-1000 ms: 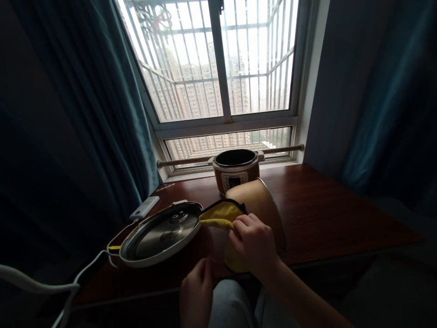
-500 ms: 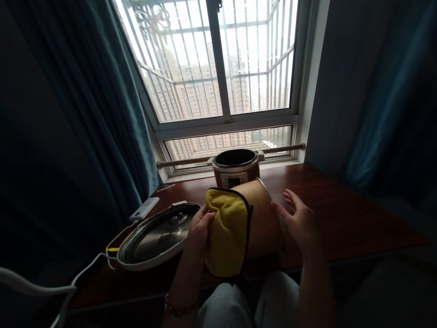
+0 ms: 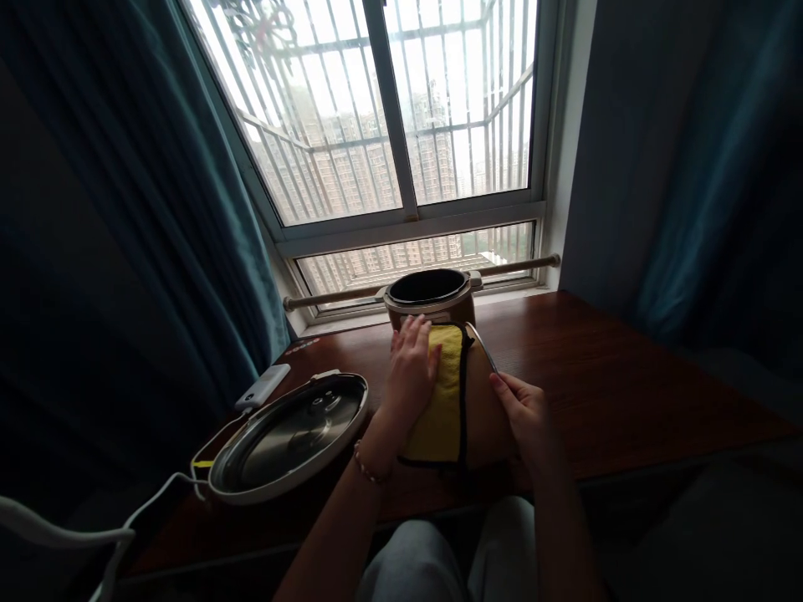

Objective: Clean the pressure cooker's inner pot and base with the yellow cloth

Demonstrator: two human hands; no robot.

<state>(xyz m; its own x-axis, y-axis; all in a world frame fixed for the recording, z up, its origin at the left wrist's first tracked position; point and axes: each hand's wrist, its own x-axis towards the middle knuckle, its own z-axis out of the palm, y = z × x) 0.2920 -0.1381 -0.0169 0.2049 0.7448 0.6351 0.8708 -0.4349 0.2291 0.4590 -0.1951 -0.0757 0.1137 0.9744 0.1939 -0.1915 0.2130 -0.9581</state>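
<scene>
A gold-brown inner pot (image 3: 486,410) lies tilted on its side in front of me, with its metal rim toward the right. Over its outer wall is spread a yellow cloth (image 3: 445,418) with black edging. My left hand (image 3: 411,368) rests flat on this cloth, fingers stretched out and pressing it against the pot. On the other side, my right hand (image 3: 524,410) has thumb and fingers closed on the pot's rim. Just behind stands the brown electric cooker (image 3: 397,316), open at the top and dark inside; the cloth and left hand cover most of its front.
At left, a large round lid (image 3: 288,443) rests with its shiny inner side up. Beyond it are a white power strip (image 3: 267,386) and a white cable (image 3: 154,493). The wooden table (image 3: 602,376) reaches to a barred window (image 3: 407,226), with a rail across its bottom.
My left hand has gone from holding the cloth's edge to lying flat on it, farther right and up. The right hand has closed on the pot's rim.
</scene>
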